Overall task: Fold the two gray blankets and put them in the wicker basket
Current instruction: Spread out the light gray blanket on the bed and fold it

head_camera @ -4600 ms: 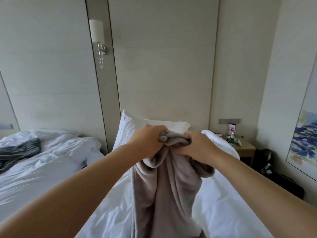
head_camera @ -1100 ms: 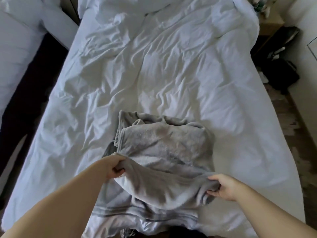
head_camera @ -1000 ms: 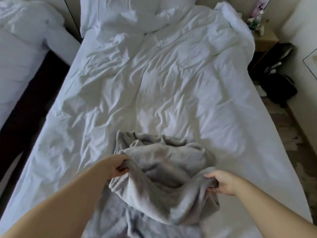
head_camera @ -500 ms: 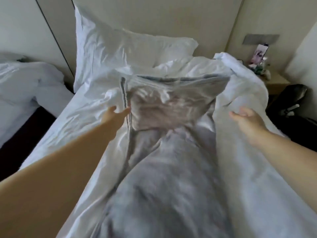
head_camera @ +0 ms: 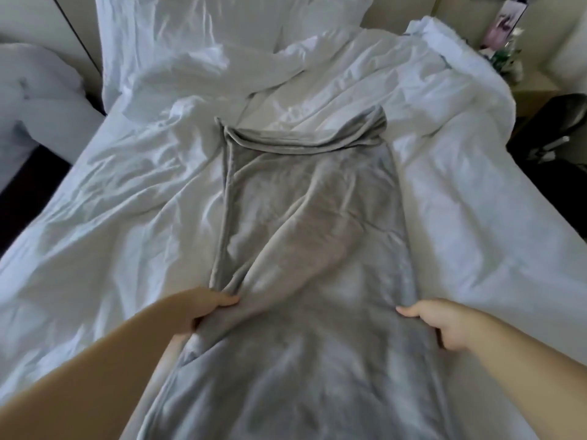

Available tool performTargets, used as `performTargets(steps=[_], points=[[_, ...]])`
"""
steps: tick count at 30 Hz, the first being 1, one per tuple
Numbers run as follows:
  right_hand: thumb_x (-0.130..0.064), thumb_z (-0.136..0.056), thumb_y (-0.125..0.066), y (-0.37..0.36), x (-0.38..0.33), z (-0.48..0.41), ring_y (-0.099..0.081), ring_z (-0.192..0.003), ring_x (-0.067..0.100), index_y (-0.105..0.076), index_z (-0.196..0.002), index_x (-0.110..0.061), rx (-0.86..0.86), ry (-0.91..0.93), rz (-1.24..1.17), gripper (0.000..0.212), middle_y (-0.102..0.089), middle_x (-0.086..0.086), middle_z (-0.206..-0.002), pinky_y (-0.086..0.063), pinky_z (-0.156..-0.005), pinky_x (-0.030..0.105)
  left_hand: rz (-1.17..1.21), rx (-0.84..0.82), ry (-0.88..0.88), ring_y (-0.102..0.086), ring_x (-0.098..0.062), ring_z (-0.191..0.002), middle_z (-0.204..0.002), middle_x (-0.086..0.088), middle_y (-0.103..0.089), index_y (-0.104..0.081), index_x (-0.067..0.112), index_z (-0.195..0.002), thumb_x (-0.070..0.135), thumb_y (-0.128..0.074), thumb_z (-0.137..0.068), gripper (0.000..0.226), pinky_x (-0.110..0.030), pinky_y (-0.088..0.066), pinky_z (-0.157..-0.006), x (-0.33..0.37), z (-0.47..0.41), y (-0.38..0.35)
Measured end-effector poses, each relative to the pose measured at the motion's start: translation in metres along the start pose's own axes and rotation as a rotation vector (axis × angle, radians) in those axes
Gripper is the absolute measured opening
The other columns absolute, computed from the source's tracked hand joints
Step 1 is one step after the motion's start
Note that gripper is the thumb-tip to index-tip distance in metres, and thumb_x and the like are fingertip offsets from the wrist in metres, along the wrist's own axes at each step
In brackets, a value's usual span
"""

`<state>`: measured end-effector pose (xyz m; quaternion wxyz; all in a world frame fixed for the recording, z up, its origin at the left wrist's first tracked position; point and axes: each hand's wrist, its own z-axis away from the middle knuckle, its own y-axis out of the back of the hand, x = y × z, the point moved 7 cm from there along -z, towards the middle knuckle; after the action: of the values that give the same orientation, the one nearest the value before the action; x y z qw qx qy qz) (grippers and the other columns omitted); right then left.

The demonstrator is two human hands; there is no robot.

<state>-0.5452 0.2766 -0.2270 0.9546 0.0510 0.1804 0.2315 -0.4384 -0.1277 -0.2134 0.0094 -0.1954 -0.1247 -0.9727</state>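
Observation:
A gray blanket (head_camera: 314,223) lies stretched lengthwise down the middle of the white bed (head_camera: 127,236), its far end bunched into a rolled fold. My left hand (head_camera: 203,312) grips the blanket's left edge, fingers closed on the cloth. My right hand (head_camera: 435,322) grips the right edge at about the same height. The near end of the blanket runs out of the bottom of the view. No wicker basket and no second blanket is in view.
White pillows (head_camera: 197,33) lean at the head of the bed. A second white bed (head_camera: 38,100) stands at the left across a dark gap. A nightstand (head_camera: 530,87) with small items is at the upper right, with dark bags (head_camera: 552,138) on the floor below it.
The blanket was flung out from a bunched heap and now lies flat along the bed. Both hands, open half a second ago, have come back and closed on its side edges.

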Motion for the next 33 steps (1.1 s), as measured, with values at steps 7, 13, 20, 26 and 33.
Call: performTargets(steps=[7,13,20,26,33], points=[[-0.053,-0.084,-0.061,0.070,-0.153,0.045,-0.062,-0.100,0.033,-0.059,-0.116,-0.006,0.573,0.709,-0.277,0.057,-0.063,0.018,-0.114,-0.052,-0.090,0.049,0.448,0.493,-0.621,-0.060,-0.028,-0.107,-0.123,-0.011,-0.060,-0.050,0.018,-0.131,0.046,-0.070,-0.081,0.060,-0.044,-0.048,-0.095,0.132,0.026,0.075],[-0.065,-0.078,-0.061,0.064,-0.108,0.024,-0.050,-0.073,0.025,-0.057,-0.095,-0.016,0.484,0.513,-0.152,0.052,-0.052,0.009,-0.083,-0.038,-0.063,0.032,0.279,0.450,-0.412,-0.045,-0.015,-0.061,-0.076,0.001,-0.049,-0.049,0.020,-0.133,0.060,-0.067,-0.077,0.071,-0.029,-0.039,-0.063,0.081,0.006,0.064],[-0.041,-0.086,-0.065,-0.028,0.077,0.006,-0.070,-0.087,0.031,-0.070,-0.104,-0.005,0.100,0.207,-0.320,0.041,-0.073,0.015,-0.098,-0.056,-0.082,0.040,0.122,0.308,-0.187,-0.070,-0.032,-0.073,-0.080,-0.014,-0.073,-0.072,0.010,-0.083,0.055,-0.075,-0.071,0.047,-0.042,-0.059,-0.071,-0.070,0.011,0.011],[-0.033,-0.084,-0.066,-0.069,0.173,0.044,-0.072,-0.086,0.028,-0.072,-0.099,-0.008,-0.120,0.087,-0.393,0.030,-0.074,0.014,-0.098,-0.057,-0.068,0.035,0.003,0.355,-0.143,-0.057,-0.017,-0.038,-0.050,-0.005,-0.065,-0.065,0.009,-0.066,0.055,-0.074,-0.071,0.047,-0.020,-0.041,-0.037,-0.143,0.052,-0.006],[-0.016,-0.091,-0.063,-0.044,0.208,0.088,-0.069,-0.090,0.035,-0.065,-0.106,0.003,0.070,0.202,0.085,0.025,-0.071,0.023,-0.098,-0.054,-0.082,0.046,-0.087,0.200,-0.149,-0.064,-0.022,-0.066,-0.073,-0.010,-0.070,-0.070,0.003,-0.086,0.034,-0.077,-0.078,0.032,-0.027,-0.053,-0.063,-0.204,0.100,-0.019]])
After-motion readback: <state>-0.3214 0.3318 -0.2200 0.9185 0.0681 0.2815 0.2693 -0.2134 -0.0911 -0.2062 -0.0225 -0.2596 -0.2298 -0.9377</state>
